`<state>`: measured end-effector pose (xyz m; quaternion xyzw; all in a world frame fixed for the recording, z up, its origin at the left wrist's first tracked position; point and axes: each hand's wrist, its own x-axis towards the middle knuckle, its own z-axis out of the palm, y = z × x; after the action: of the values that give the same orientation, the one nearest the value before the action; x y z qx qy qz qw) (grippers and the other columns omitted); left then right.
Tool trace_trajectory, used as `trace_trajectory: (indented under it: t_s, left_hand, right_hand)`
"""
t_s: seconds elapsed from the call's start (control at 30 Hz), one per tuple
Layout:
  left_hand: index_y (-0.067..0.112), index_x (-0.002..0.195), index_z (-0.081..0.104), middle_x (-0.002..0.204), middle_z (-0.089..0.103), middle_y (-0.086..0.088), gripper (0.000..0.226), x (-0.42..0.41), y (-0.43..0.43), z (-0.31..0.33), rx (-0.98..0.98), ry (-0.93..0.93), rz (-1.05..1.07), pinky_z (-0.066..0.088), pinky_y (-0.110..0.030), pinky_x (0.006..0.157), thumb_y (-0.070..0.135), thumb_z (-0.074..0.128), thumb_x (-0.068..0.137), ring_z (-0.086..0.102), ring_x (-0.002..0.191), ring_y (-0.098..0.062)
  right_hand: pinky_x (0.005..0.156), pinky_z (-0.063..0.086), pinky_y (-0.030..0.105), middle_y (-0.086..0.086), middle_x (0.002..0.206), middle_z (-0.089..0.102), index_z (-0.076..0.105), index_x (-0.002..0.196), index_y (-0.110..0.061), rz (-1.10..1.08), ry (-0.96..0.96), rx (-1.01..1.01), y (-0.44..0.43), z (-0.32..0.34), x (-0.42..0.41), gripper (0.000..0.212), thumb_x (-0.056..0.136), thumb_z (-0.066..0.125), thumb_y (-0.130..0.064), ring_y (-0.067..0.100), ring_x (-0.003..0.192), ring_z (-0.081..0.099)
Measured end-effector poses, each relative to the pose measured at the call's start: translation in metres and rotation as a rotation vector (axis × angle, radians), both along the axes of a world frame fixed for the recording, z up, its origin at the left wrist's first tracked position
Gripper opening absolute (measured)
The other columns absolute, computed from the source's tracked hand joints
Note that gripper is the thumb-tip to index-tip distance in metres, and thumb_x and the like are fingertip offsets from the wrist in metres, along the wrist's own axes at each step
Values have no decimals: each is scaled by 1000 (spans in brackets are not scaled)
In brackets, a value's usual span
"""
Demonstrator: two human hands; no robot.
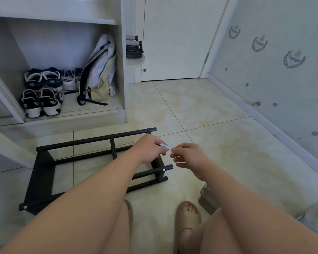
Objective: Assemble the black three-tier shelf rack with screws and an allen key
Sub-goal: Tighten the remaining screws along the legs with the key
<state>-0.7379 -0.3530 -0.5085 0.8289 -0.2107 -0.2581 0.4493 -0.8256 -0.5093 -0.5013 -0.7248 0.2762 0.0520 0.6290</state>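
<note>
The black shelf rack (pixel 42 173) lies on its side on the tiled floor, partly put together, with black tubes running between dark end panels. A silver screw head (pixel 164 169) shows on its right end and another (pixel 25 207) at its near left corner. My left hand (pixel 149 149) is above the rack's right end and pinches a small whitish piece (pixel 166 146) between its fingertips. My right hand (pixel 188 158) meets it from the right, its thumb and forefinger pinching the same piece's tip. What the piece is stays unclear.
An open white wardrobe (pixel 120 70) stands at the left with several shoes (pixel 42 92) and a pale backpack (pixel 99 70) inside. A white door (pixel 178 37) is ahead, a patterned wall (pixel 273 61) to the right. My sandalled foot (pixel 187 217) is below the hands.
</note>
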Motion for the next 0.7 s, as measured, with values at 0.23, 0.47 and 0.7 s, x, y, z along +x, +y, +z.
trace_trajectory:
  t_s: [0.23, 0.47, 0.7]
  left_hand:
    - [15, 85, 76, 75, 70, 6, 13, 24, -12, -12, -60, 103, 69, 47, -24, 62, 19, 65, 91, 55, 61, -9]
    - [20, 70, 69, 51, 62, 17, 13, 57, -28, -34, -4, 17, 162, 39, -18, 53, 11, 70, 79, 54, 50, 3]
    - [16, 79, 67, 80, 69, 0, 9, 98, -22, -87, 216, 63, 176, 45, -25, 62, 14, 68, 88, 61, 74, -17]
  right_hand:
    - [55, 53, 20, 6, 79, 70, 66, 86, -8, 124, 46, -69, -2, -16, 30, 9, 93, 69, -13, 11, 58, 60]
    - [56, 49, 20, -1, 75, 71, 68, 77, -13, 189, 87, -133, -12, -44, 69, 15, 92, 71, -16, 15, 65, 60]
    - [63, 43, 20, -1, 108, 69, 65, 123, -21, 416, 223, -558, -41, -107, 100, 28, 95, 65, -26, 12, 82, 62]
